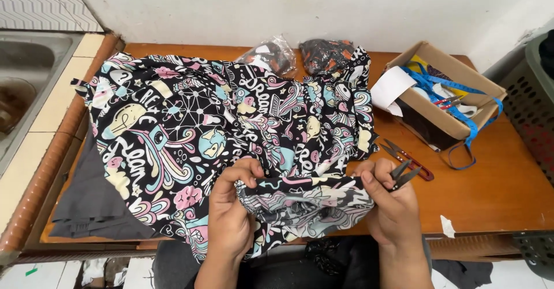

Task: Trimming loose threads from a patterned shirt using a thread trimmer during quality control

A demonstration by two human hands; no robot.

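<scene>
While my left hand (231,208) pinches a bunched fold of the patterned cloth (219,121) spread over the desk (496,191), my right hand (392,202) clamps cloth and thread snips (404,174) together; those blades could nick the fabric beside my thumb.

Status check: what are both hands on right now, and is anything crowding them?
Left hand pinching printed fabric. Right hand gripping fabric edge plus thread snips. Second snips beside right hand, cardboard box beyond.
</scene>
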